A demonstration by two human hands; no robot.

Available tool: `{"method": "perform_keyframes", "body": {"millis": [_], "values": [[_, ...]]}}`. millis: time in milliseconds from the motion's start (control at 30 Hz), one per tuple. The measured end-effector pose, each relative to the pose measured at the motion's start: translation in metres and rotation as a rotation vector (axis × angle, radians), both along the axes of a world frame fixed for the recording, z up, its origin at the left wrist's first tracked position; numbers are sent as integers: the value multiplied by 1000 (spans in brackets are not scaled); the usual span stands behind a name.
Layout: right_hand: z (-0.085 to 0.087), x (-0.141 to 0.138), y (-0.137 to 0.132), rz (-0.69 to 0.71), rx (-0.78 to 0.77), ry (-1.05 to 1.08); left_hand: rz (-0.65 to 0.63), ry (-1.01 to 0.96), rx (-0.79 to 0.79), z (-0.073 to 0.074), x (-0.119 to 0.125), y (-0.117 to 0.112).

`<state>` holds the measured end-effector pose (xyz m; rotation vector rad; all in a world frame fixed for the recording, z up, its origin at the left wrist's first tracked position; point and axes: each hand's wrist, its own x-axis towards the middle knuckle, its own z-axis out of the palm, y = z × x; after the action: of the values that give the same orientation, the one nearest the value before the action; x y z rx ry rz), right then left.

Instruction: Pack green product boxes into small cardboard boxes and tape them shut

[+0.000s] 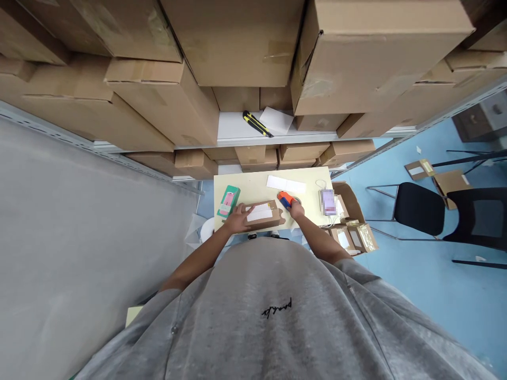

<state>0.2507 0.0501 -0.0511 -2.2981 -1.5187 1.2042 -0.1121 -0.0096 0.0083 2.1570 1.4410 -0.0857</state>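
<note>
A small cardboard box [269, 217] with a white label lies on the pale yellow table [253, 182] in front of me. My left hand [237, 218] grips its left end, fingers over the top edge by the label. Just past the box's right end, my right hand [296, 209] is closed around an orange and blue tape dispenser [285, 199]. A green box with a pink panel [228, 201] lies beyond my left hand. Blank white label paper [285, 184] lies flat behind the dispenser.
A phone-like device [328, 202] with a cable sits at the table's right end. Beside it stands an open carton [348, 198] with packed boxes. A yellow-black utility knife [257, 124] rests on the shelf [233, 136] among large cartons. A black chair [420, 209] stands right.
</note>
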Motion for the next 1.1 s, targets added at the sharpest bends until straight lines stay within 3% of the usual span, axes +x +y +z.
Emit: {"method": "perform_keyframes", "body": {"millis": [167, 333, 467, 600, 833, 1000, 1100], "values": [[-2, 1, 1, -5, 54, 15, -20, 26, 109, -16, 18, -18], [8, 1, 9, 15, 120, 47, -1, 46, 161, -17, 31, -8], [28, 1, 16, 11, 235, 171, -29, -2, 221, -8, 34, 2], [59, -2, 18, 1, 360, 328, -3, -94, 200, -3, 45, 1], [117, -14, 10, 53, 334, 587, 89, -98, 196, 2, 57, -2], [127, -25, -1, 85, 237, 679, 57, -156, 258, 11, 55, 0], [129, -28, -8, 87, 211, 687, 12, -178, 278, 9, 56, -4]]}}
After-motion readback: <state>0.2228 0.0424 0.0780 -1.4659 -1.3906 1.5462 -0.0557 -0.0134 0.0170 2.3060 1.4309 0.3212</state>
